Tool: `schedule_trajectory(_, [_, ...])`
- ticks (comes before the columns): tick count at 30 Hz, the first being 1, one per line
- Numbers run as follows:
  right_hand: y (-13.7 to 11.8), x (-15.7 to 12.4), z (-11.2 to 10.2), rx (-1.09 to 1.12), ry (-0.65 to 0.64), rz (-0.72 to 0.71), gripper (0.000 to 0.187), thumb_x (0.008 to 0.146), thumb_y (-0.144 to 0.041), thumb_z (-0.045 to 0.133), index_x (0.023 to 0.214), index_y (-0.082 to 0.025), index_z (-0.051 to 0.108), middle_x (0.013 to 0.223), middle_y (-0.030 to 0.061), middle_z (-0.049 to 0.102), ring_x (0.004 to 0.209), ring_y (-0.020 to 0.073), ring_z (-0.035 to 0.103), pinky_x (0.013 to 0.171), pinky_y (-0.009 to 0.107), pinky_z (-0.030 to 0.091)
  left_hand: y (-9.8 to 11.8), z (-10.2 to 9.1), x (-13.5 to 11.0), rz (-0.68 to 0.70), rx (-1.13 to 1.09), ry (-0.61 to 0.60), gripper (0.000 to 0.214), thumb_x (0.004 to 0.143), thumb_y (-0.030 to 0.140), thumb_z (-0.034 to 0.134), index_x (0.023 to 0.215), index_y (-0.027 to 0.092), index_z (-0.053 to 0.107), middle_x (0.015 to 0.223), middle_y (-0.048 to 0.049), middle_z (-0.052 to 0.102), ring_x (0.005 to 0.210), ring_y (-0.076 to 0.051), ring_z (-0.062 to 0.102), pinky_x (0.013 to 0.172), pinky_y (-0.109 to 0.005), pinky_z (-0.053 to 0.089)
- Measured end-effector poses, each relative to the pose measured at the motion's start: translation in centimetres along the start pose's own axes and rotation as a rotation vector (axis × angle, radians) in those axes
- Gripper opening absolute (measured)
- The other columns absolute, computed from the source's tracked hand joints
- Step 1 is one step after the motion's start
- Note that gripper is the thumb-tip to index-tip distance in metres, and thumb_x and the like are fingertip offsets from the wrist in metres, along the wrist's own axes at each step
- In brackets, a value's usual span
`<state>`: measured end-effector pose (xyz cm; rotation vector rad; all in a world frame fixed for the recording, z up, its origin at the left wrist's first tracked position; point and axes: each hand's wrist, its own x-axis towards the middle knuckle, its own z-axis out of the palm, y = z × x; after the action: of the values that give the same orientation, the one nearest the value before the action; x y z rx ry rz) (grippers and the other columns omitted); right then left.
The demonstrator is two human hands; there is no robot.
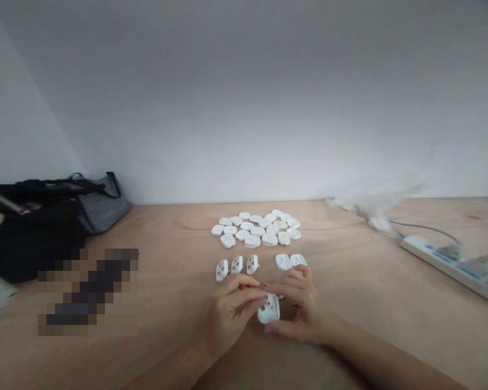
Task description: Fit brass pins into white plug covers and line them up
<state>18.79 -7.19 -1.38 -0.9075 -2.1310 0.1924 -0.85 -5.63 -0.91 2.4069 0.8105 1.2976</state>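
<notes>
One white plug housing (269,311) is located between the two hands, near the front of the counter (166,292), its open recessed side turned up toward my camera. From my remote view, the right hand (305,306) grasps it, thumb at the lower edge and fingers along the far right side; I judge that this grip steadies the housing and leaves the recess accessible. The left hand (233,311) has its thumb and fingertips brought together at the recess; whether they pinch a small part there, I cannot tell.

Just beyond the left hand, three housings (237,264) stand tilted in a row, apparently spaced for separate access. Just beyond the right hand, two housings (283,262) lie side by side, recesses up. Farther back, a cluster of white plug pieces (252,241) lies close together, probably grouped as stock within reach.

To the right, a power strip (423,250) carries inserted plugs (449,251). Behind it, a translucent plastic bag (366,201) lies by the wall (268,119); I cannot identify its contents. At far left, a black bag (32,233) and a striped bag (101,211) rest together, contents hidden.
</notes>
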Motion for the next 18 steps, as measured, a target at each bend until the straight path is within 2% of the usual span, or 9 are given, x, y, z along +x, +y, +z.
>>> schedule_trajectory(3, [0.0, -0.1, 0.1, -0.006, 0.008, 0.012, 0.047, 0.066, -0.054, 0.069, 0.103, -0.026, 0.062, 0.086, 0.0017, 0.07, 0.081, 0.0209, 0.061, 0.086, 0.041, 0.029, 0.0, -0.4, -0.1, 0.07, 0.058, -0.053, 0.013, 0.086, 0.024, 0.058, 0.09, 0.022, 0.07, 0.092, -0.007, 0.062, 0.088, -0.019, 0.059, 0.078, -0.031, 0.05])
schedule_trajectory(5, [0.1, -0.1, 0.1, -0.009, 0.012, 0.022, 0.045, 0.067, -0.052, 0.07, 0.103, -0.026, 0.062, 0.087, 0.0018, 0.07, 0.081, 0.0208, 0.06, 0.086, 0.041, 0.03, -0.1, -0.7, -0.1, 0.09, 0.054, -0.074, 0.019, 0.084, 0.033, 0.061, 0.098, 0.022, 0.068, 0.095, -0.008, 0.062, 0.091, -0.021, 0.058, 0.082, -0.034, 0.049])
schedule_trajectory(9, [0.5, -0.2, 0.0, -0.016, -0.012, 0.027, 0.052, 0.063, -0.054, 0.073, 0.105, -0.026, 0.062, 0.084, 0.0017, 0.07, 0.08, 0.021, 0.06, 0.086, 0.041, 0.03, -0.4, -1.3, -0.1, 0.024, -0.005, -0.125, 0.061, 0.064, 0.052, 0.074, 0.113, 0.019, 0.058, 0.101, -0.0095, 0.063, 0.094, -0.024, 0.059, 0.085, -0.036, 0.049])
schedule_trajectory(13, [1.0, -0.3, 0.0, 0.009, -0.038, 0.013, 0.058, 0.059, -0.061, 0.073, 0.104, -0.027, 0.061, 0.086, 0.0011, 0.071, 0.081, 0.0214, 0.06, 0.086, 0.041, 0.029, -0.9, -1.3, 0.0, 0.005, -0.046, -0.218, 0.056, 0.064, 0.047, 0.076, 0.11, 0.019, 0.061, 0.097, -0.0084, 0.066, 0.09, -0.023, 0.061, 0.083, -0.035, 0.049])
schedule_trajectory(16, [1.3, -0.5, 0.4, 0.046, -0.032, 0.02, 0.059, 0.056, -0.063, 0.073, 0.1, -0.027, 0.061, 0.086, 0.0007, 0.07, 0.081, 0.0215, 0.061, 0.09, 0.043, 0.027, -1.1, -1.1, -0.1, 0.002, -0.05, -0.228, 0.05, 0.066, 0.039, 0.077, 0.109, 0.018, 0.062, 0.095, -0.0075, 0.068, 0.088, -0.022, 0.062, 0.081, -0.034, 0.05])
schedule_trajectory(18, [1.3, -0.6, 0.6, 0.055, -0.027, 0.045, 0.062, 0.054, -0.064, 0.074, 0.1, -0.026, 0.06, 0.085, 0.0009, 0.07, 0.081, 0.0217, 0.061, 0.092, 0.043, 0.027, -1.2, -1.0, -0.3, -0.025, -0.033, -0.225, 0.053, 0.066, 0.036, 0.078, 0.114, 0.02, 0.06, 0.101, -0.0079, 0.068, 0.092, -0.023, 0.062, 0.083, -0.034, 0.05])
